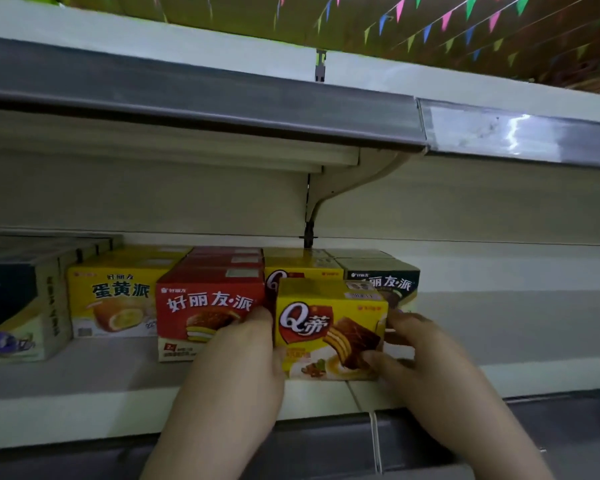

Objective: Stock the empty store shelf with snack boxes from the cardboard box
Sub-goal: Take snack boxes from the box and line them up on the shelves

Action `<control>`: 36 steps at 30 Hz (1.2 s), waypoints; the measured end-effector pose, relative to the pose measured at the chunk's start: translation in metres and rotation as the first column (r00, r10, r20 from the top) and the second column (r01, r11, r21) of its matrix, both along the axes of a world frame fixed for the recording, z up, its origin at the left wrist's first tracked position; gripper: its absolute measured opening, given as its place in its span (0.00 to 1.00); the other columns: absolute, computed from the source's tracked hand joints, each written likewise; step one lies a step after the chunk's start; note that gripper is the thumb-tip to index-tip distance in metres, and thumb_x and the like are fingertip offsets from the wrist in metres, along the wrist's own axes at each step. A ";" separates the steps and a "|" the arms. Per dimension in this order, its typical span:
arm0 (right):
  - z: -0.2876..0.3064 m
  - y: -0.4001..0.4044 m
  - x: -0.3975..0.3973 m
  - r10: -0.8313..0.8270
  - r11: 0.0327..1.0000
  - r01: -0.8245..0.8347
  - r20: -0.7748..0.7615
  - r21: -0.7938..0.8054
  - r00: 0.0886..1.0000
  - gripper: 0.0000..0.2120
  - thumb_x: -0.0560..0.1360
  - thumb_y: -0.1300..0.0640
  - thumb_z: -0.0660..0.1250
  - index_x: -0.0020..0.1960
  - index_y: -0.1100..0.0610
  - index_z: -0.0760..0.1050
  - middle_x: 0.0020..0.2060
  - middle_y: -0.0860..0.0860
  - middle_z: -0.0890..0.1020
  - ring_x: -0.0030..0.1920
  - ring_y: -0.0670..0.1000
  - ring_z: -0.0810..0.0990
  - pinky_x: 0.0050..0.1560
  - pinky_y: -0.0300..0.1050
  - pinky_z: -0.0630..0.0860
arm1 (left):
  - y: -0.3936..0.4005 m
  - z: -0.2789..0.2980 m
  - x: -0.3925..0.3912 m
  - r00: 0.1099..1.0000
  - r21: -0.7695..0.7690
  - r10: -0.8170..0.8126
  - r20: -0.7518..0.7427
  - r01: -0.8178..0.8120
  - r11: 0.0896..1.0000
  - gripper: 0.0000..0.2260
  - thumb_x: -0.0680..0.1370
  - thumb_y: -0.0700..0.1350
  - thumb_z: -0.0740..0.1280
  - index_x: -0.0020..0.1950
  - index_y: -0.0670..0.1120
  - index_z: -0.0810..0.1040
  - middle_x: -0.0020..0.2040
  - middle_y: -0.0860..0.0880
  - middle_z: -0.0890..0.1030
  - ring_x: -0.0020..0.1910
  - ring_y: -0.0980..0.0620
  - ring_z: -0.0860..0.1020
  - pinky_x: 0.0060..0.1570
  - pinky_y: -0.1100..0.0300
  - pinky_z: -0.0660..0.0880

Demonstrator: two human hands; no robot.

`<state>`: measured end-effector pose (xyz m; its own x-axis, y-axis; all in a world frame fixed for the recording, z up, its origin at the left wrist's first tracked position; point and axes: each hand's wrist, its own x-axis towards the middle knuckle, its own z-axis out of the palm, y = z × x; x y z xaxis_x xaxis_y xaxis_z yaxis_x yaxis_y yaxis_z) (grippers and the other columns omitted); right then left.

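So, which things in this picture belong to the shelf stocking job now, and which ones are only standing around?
Part of the job:
- yellow Q box, held at its two ends by the left hand and the right hand
- shelf it is going onto

Only standing around:
- red box
- yellow egg-yolk pie box
- dark box behind
- colored flags overhead

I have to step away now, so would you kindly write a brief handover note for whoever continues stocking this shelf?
Left hand and right hand both grip the yellow Q-cake cardboard box, which sits at the front of the white metal shelf.
Done: egg-yolk pie yellow box, red pie box and dark pie box rows stand in place.
Left: push this box back into its row; the right shelf section shows bare. Supply carton is out of view.
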<state>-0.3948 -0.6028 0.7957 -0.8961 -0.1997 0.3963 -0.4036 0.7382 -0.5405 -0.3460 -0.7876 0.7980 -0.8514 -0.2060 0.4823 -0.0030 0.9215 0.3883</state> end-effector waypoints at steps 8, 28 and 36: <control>0.006 -0.022 -0.017 -0.125 0.978 0.144 -0.127 0.151 0.984 0.13 0.77 0.55 0.65 0.60 0.49 0.69 0.51 0.49 0.81 0.50 0.52 0.80 0.45 0.42 0.76 | -0.001 -0.003 -0.009 0.999 -0.060 0.046 -0.002 -0.046 0.997 0.02 0.80 0.48 0.61 0.51 0.54 0.71 0.44 0.55 0.78 0.43 0.57 0.76 0.38 0.63 0.70; 0.003 -0.039 -0.024 -0.074 0.955 0.053 0.063 0.293 0.995 0.37 0.83 0.49 0.55 0.78 0.60 0.35 0.73 0.58 0.62 0.70 0.58 0.66 0.64 0.45 0.67 | 0.000 -0.007 -0.012 0.994 -0.147 -0.090 0.062 0.099 0.984 0.17 0.82 0.48 0.57 0.72 0.57 0.68 0.65 0.57 0.72 0.62 0.56 0.71 0.60 0.60 0.71; 0.013 -0.019 0.009 0.073 0.994 -0.030 -0.438 0.105 0.896 0.19 0.77 0.53 0.64 0.66 0.59 0.73 0.52 0.56 0.80 0.49 0.58 0.79 0.40 0.47 0.73 | 0.005 0.010 0.010 0.994 -0.212 -0.023 0.109 0.046 0.976 0.13 0.80 0.53 0.61 0.64 0.53 0.74 0.56 0.54 0.77 0.55 0.55 0.75 0.55 0.57 0.74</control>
